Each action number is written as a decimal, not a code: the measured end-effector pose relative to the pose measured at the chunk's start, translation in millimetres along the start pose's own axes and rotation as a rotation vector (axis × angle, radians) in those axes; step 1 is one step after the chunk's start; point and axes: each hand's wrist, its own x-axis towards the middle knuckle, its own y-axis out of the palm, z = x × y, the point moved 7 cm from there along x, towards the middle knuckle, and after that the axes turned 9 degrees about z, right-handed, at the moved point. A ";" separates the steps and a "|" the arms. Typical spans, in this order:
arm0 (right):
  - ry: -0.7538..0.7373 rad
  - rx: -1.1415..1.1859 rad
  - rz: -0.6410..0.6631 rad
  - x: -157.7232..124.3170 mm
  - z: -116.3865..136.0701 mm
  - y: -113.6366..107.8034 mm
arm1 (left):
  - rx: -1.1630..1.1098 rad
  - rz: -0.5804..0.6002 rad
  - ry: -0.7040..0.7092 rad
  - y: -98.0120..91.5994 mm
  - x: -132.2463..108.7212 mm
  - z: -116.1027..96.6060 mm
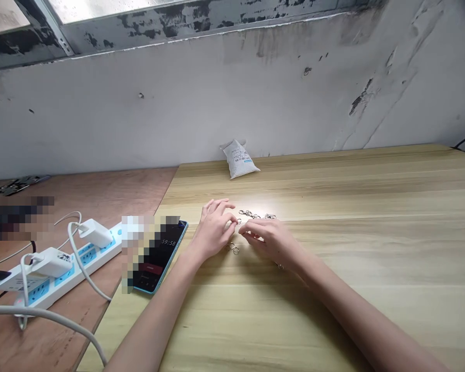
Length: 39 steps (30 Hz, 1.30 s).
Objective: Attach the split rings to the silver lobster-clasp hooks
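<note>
My left hand (217,227) is closed in a pinch, with a small metal ring (239,221) at its thumb and fingertips. Close beside it, my right hand (271,236) has its thumb and fingers drawn together near that ring; whatever they hold is too small to make out. Two loose metal rings (236,250) lie on the table just below the left fingertips. Behind the right hand, several small metal pieces (251,214) with rings lie in a row, partly hidden by it. Another small metal piece (279,265) shows under the right wrist.
A phone (155,258) showing a timer lies left of my left forearm. Further left, a white power strip (67,276) with plugged-in chargers and cables rests on a reddish-brown surface (112,191). A white packet (240,160) stands at the wood-grain table's (372,232) back edge by the wall.
</note>
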 end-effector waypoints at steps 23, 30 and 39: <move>0.224 0.002 0.164 -6.0 -40.8 -5.7 | 0.054 0.049 -0.005 6.2 1.2 16.8; 0.233 -0.057 0.109 -3.4 -39.8 -6.0 | 0.100 0.025 -0.022 13.8 2.4 13.3; 0.226 0.087 0.042 -3.5 -35.3 -5.3 | -0.227 -0.028 -0.040 8.3 4.4 9.8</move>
